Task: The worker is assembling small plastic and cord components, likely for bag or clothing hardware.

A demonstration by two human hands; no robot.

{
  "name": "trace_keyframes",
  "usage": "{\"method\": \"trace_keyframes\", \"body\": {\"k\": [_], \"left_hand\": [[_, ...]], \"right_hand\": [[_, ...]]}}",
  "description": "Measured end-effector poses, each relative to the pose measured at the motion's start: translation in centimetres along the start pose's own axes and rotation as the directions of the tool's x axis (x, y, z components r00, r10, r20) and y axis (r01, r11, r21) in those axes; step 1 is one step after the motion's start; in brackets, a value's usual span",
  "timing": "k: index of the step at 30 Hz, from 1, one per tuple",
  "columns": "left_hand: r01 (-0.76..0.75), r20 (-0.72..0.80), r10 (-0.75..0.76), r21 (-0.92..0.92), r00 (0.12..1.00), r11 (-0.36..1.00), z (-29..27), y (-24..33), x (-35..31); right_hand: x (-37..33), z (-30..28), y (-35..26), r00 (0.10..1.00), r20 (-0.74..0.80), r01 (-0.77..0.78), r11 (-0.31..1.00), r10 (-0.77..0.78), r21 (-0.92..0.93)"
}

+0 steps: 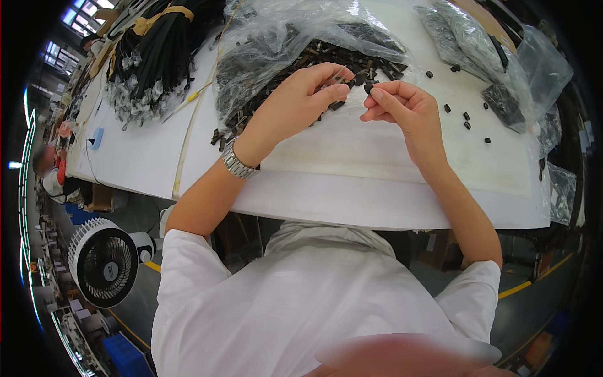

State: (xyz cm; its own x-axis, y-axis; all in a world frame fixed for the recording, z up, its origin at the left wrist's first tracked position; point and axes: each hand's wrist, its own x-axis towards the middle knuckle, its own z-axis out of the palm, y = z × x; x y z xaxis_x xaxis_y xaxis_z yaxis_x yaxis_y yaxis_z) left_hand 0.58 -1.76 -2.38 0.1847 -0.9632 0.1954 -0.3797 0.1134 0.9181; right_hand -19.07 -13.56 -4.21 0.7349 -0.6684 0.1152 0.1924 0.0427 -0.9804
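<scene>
My right hand pinches a small black plastic piece between thumb and fingertips. Close beside it, my left hand, with a metal watch on its wrist, has thumb and index finger curled together. Something thin and pale shows at the left fingertips, too small to name. Both hands are raised over the white table, a short gap between them. Behind the left hand, a heap of small dark plastic parts spills from a large clear plastic bag.
Several loose black pieces dot the table's right side, near clear bags of parts. At left lie a tied bundle of black straps, a yellow-handled tool and a blue item. A fan stands beside me.
</scene>
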Motion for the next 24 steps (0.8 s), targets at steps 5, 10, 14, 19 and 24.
{"method": "trace_keyframes", "body": {"k": [5, 10, 14, 19, 24], "left_hand": [[-0.167, 0.002, 0.175, 0.297, 0.985, 0.940, 0.7, 1.5, -1.1], [-0.212, 0.050, 0.210, 0.395, 0.976, 0.894, 1.6, 2.2, -1.8], [-0.232, 0.097, 0.212, 0.481, 0.972, 0.845, 1.5, 1.5, -1.9], [-0.260, 0.114, 0.236, 0.534, 0.965, 0.805, 1.9, 1.2, -2.1], [-0.239, 0.114, 0.210, 0.510, 0.971, 0.826, 2.2, 1.5, -2.2]], "right_hand": [[-0.3, -0.1, -0.5, 0.998, -0.048, 0.046, 0.993, -0.051, -0.105], [-0.9, 0.7, -0.9, 0.996, -0.056, 0.055, 0.979, -0.068, -0.197], [-1.2, 1.1, -0.8, 0.993, -0.074, 0.069, 0.970, -0.088, -0.234], [-1.6, 1.6, -0.5, 0.977, -0.051, 0.172, 0.901, -0.209, -0.398], [-1.6, 1.8, 0.0, 0.904, 0.027, 0.342, 0.682, -0.428, -0.646]]}}
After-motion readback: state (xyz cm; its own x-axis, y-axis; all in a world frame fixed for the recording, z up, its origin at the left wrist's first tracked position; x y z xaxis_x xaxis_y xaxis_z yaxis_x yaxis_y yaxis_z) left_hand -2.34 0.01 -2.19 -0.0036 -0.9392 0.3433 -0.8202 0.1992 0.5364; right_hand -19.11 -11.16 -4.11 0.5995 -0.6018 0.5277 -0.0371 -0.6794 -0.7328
